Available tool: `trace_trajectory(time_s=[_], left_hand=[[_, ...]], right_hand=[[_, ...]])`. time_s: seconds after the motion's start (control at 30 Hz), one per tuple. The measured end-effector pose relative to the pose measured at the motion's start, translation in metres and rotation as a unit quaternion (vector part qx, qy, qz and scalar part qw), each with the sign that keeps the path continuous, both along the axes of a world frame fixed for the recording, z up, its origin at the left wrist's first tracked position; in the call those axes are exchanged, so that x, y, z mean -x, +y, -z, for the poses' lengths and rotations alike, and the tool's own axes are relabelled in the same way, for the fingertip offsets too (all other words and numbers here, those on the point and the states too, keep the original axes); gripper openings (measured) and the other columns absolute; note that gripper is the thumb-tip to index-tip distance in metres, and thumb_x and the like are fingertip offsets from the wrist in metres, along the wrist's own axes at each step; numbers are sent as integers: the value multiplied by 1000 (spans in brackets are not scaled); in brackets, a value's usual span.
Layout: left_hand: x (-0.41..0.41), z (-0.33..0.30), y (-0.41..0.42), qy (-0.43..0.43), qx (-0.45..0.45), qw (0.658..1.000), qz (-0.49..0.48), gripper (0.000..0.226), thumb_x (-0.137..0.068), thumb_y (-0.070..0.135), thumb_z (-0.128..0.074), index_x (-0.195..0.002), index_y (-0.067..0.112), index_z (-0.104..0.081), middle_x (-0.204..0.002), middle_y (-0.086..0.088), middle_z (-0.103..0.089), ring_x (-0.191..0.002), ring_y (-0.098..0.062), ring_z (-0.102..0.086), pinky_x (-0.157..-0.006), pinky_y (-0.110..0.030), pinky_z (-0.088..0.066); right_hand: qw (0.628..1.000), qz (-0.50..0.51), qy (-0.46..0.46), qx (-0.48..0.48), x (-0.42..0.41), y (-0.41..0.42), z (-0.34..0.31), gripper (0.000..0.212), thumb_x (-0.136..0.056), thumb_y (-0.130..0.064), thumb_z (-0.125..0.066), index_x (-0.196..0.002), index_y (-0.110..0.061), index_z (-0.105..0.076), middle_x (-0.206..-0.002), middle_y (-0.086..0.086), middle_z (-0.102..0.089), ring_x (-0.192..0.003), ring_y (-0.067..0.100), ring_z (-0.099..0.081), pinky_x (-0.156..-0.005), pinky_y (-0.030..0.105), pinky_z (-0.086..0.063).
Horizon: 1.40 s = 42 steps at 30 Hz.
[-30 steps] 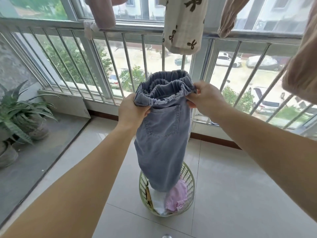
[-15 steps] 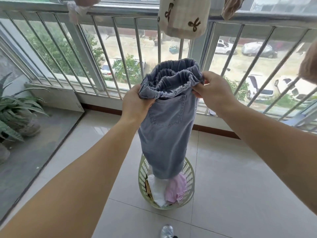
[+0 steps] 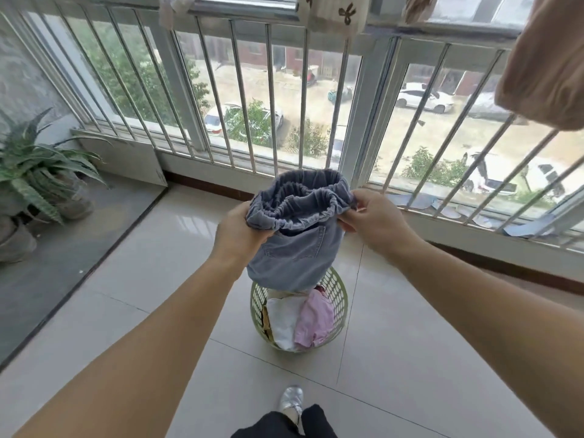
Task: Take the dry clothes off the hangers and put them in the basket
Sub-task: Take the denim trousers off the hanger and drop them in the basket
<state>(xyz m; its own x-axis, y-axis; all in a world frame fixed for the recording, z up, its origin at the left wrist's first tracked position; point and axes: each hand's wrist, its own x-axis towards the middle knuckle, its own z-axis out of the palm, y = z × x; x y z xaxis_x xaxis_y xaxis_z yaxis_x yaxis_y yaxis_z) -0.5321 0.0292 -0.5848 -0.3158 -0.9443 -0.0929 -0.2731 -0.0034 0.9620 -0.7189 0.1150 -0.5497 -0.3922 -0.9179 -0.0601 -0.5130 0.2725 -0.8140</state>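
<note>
I'm gripping the blue denim trousers by the elastic waistband, left hand and right hand at either side. They've been sinking (legs now bunching below my hands) into the green laundry basket; letting go should come next.

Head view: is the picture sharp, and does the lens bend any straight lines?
Head view: the jeans, both hands and the basket are fairly sharp; the street outside is bright and washed out; the wide lens bows the window bars outward; daylight glares softly on the floor tiles.
</note>
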Motion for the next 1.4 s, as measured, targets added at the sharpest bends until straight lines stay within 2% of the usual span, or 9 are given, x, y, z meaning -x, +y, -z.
trace_trajectory(time_s=[0.13,0.27,0.47,0.67,0.73,0.9,1.03,1.23,1.4], left_hand=[[-18,43,21,-24,-53,998,-3,28,-73,0,-75,-89,21,-64,-95,-9,-69,-94,-29,-64,-86,-51,-53],[-29,83,31,-39,-105,994,0,33,-74,-4,-73,-82,26,-63,-93,-9,-69,-96,-32,-63,-88,-52,-52],[-28,129,13,-49,-144,988,12,32,-75,-2,-73,-85,27,-64,-99,-9,-70,-99,-31,-63,-90,-52,-51],[-10,160,-28,-57,-175,982,28,30,-77,-1,-71,-102,14,-62,-101,-9,-67,-98,-27,-61,-88,-45,-53],[-2,171,-44,-66,-176,982,33,31,-77,1,-72,-105,10,-63,-103,-10,-67,-98,-28,-61,-87,-46,-54],[20,206,-84,-90,-182,978,40,32,-77,4,-72,-107,11,-63,-104,-9,-67,-99,-27,-61,-89,-47,-53],[42,228,-117,-82,-176,980,47,30,-78,6,-73,-105,14,-62,-101,-7,-66,-98,-25,-62,-90,-47,-52],[73,254,-159,-52,-153,985,62,36,-78,2,-71,-111,14,-61,-103,-2,-65,-100,-19,-60,-95,-42,-50],[77,298,-176,-63,-124,984,108,42,-76,-2,-72,-114,8,-60,-107,-6,-65,-105,-21,-60,-97,-42,-48]], right_hand=[[998,-22,-14,-52,-10,22,42,17,-87,-27,-61,-91,-11,-64,-88,9,-69,-87,30,-64,-85,52,-51],[995,-25,-29,-92,-17,30,80,18,-86,-26,-62,-90,-8,-64,-87,13,-68,-87,33,-64,-83,53,-51],[990,-11,-44,-131,-16,11,119,17,-87,-18,-60,-89,-2,-64,-89,21,-66,-89,39,-62,-81,55,-51],[984,14,-65,-166,-2,-33,160,10,-89,-13,-57,-92,-7,-65,-84,12,-65,-81,27,-64,-83,50,-53],[982,17,-69,-174,4,-47,173,7,-89,-13,-58,-87,-10,-64,-81,11,-63,-79,28,-63,-84,50,-53],[980,35,-62,-187,24,-86,214,19,-89,-17,-59,-70,-23,-56,-77,6,-62,-89,36,-66,-84,52,-53],[983,40,-39,-174,43,-120,237,4,-88,-18,-59,-84,-17,-62,-82,8,-63,-89,35,-65,-84,50,-53],[988,46,17,-144,73,-163,259,13,-87,-23,-58,-97,-15,-63,-97,8,-66,-95,28,-62,-87,47,-51],[990,43,53,-126,79,-164,298,12,-86,-17,-58,-96,-12,-63,-92,7,-65,-93,30,-61,-87,49,-49]])
